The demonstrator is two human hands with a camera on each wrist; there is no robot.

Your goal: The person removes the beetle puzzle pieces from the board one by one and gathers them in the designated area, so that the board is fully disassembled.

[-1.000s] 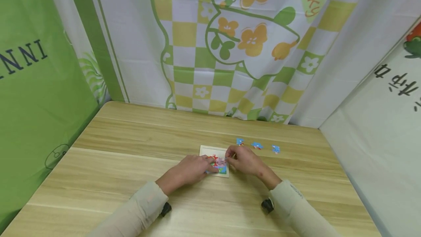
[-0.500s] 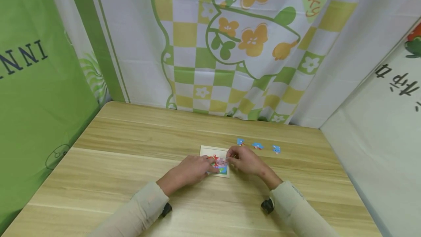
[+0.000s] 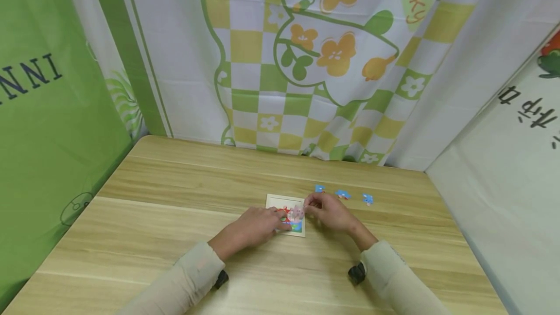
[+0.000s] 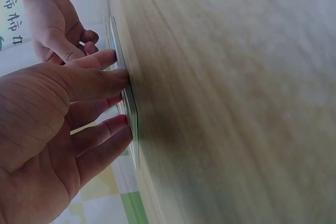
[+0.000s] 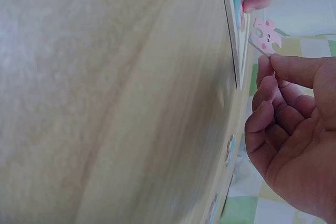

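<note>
The right hand (image 3: 330,213) pinches a pink piece (image 5: 268,36) between the thumb and the index finger; its other fingers are curled loosely toward the palm. The piece carries a small drawn face. It is tilted and raised above the right part of the tray (image 3: 275,201); whether its low edge touches the tray, I cannot tell.

The left hand (image 3: 255,225) has its fingers spread and rather straight, with the tips resting on the left part of the tray, and the thumb lies at the near edge. Inside the tray, a red part and a blue-green part of the picture are visible, partly covered by this hand.

The tray lies flat on the wooden table (image 3: 153,242). Behind the right hand, three blue pieces lie in a row, apart from each other: a left one (image 3: 320,188), a middle one (image 3: 343,194) and a right one (image 3: 367,199).
</note>
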